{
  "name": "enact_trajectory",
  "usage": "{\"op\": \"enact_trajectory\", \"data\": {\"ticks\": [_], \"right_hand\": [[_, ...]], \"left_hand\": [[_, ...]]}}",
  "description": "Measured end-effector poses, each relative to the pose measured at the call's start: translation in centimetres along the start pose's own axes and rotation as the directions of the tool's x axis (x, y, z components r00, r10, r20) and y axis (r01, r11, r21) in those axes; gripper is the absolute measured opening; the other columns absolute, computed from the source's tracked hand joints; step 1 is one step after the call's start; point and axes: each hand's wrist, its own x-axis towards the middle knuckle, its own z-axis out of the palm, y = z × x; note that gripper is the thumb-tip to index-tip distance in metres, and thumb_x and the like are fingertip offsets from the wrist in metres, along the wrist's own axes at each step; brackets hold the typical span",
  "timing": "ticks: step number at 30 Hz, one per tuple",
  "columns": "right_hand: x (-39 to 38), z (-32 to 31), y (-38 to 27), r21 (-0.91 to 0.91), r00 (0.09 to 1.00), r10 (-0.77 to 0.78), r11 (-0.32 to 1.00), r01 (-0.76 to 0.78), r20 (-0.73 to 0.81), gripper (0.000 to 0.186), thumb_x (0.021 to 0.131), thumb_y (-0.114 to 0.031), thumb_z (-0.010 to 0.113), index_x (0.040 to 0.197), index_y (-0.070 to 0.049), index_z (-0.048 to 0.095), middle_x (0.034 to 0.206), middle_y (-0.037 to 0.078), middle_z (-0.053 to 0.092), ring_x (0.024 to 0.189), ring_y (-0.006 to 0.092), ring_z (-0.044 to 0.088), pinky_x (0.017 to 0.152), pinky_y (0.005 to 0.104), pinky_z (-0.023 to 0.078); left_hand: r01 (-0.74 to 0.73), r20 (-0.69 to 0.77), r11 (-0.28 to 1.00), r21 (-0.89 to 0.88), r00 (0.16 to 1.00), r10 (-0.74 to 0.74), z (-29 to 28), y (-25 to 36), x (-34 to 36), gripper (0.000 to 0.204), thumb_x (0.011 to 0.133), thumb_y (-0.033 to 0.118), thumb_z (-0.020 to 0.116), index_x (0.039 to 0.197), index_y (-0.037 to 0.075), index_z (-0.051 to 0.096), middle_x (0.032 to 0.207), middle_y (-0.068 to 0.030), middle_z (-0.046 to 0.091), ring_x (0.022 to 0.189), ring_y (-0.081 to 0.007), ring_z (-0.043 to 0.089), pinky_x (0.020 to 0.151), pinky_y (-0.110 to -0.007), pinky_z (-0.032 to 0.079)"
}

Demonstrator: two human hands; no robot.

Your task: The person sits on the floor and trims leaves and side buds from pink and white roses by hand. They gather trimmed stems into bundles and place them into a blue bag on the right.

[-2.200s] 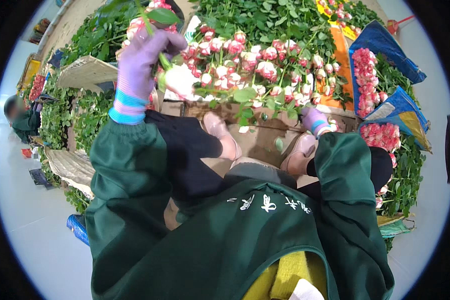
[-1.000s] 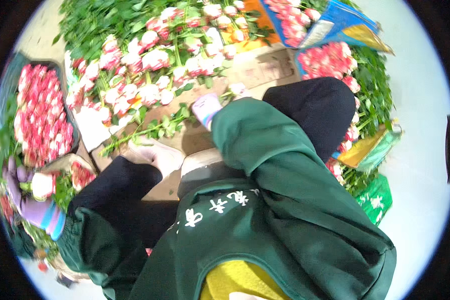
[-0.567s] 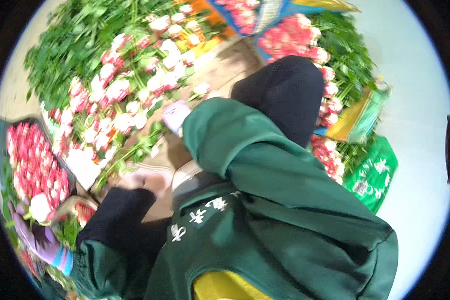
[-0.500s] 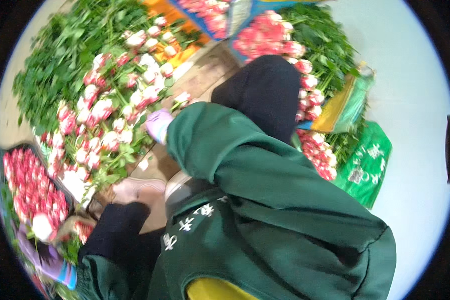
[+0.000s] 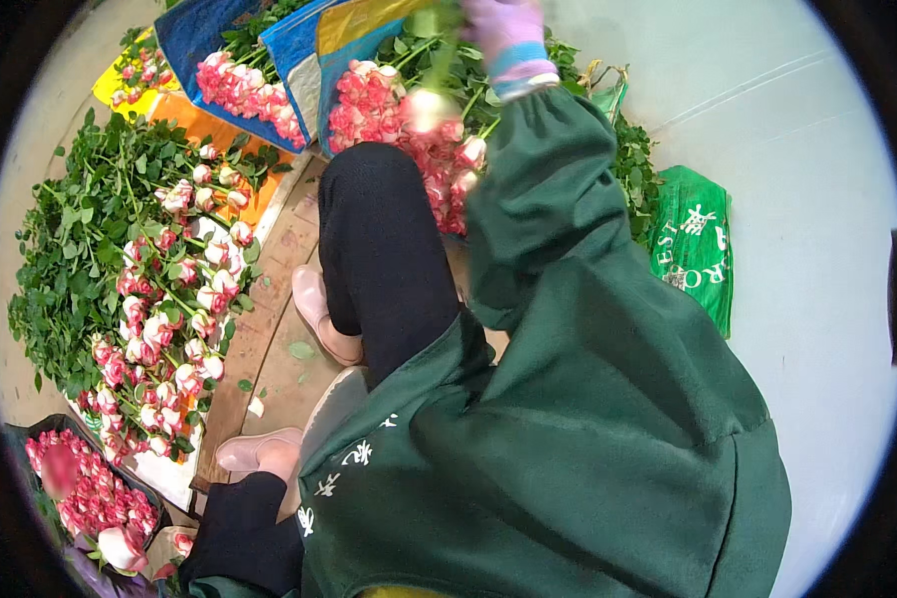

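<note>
My right hand (image 5: 505, 32), in a purple glove, is at the top over a bag of pink roses (image 5: 364, 105). Its fingers are closed around the stem of a pale rose (image 5: 429, 112), blurred by motion, that hangs head down. Low at the left edge, my left hand (image 5: 105, 580), gloved in purple too, is dark and partly cut off. A pink-white rose (image 5: 122, 549) stands at its fingers, and the hand looks closed on it. Between my hands lies a heap of pink-white roses (image 5: 159, 334) with leafy stems pointing left.
Dark crate of pink roses (image 5: 100, 498) stands at lower left. A blue bag of roses (image 5: 249, 95) and a yellow bag (image 5: 135, 80) are farther back. Wooden boards (image 5: 259, 329) run beside my feet. A green bag (image 5: 693, 244) lies on the pale floor at right.
My right hand has moved from the loose rose heap up and right to the bag of roses, now with a rose. My left hand stays near the dark crate. The view has shifted.
</note>
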Motion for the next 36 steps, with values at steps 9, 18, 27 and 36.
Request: {"op": "enact_trajectory", "data": {"ticks": [9,18,27,36], "right_hand": [[1.4,-13.5,17.4,-0.925,0.897,0.442,0.329,-0.191,-0.028,0.059,0.075,-0.037,0.065,0.121,-0.002,0.052,0.113,0.022,0.058,0.104,0.0328,0.056,0.091,0.0404,0.042],[-10.3,3.6,-7.6,0.193,0.658,-0.290,0.957,0.218,0.695,0.036,0.088,-0.018,0.054,0.119,-0.001,0.055,0.114,0.010,0.059,0.105,0.0165,0.056,0.091,0.0281,0.043],[-17.7,3.1,-9.7,0.563,0.700,-0.174,0.737,-0.374,0.692,0.038,0.080,-0.022,0.062,0.112,-0.003,0.058,0.083,0.008,0.063,0.074,0.0114,0.060,0.065,0.0268,0.049],[-16.8,-10.6,-7.5,0.134,0.888,0.197,0.952,-0.274,0.415,0.030,0.084,-0.026,0.056,0.103,-0.003,0.062,0.080,0.012,0.067,0.071,0.0165,0.065,0.068,0.0276,0.051]], "left_hand": [[-0.446,0.302,0.886,0.126,0.868,0.394,3.6,8.9,-1.5,0.044,0.094,0.021,0.039,0.131,-0.002,0.043,0.131,-0.0151,0.047,0.118,-0.0218,0.046,0.099,-0.033,0.038],[0.272,0.564,0.849,-0.453,0.825,0.036,12.7,17.0,-3.9,0.040,0.092,0.022,0.053,0.120,-0.006,0.048,0.075,-0.0014,0.057,0.063,-0.0063,0.052,0.057,-0.017,0.042],[-0.012,0.884,0.951,-0.308,0.366,0.290,21.7,24.7,-12.6,0.018,0.090,0.015,0.050,0.096,-0.001,0.054,0.080,-0.0051,0.062,0.068,-0.0079,0.054,0.064,-0.019,0.042],[0.105,0.964,0.962,-0.254,0.108,0.243,25.2,27.9,-18.3,0.041,0.089,0.009,0.050,0.128,-0.003,0.044,0.113,-0.0105,0.056,0.101,-0.0138,0.054,0.089,-0.025,0.040]]}}
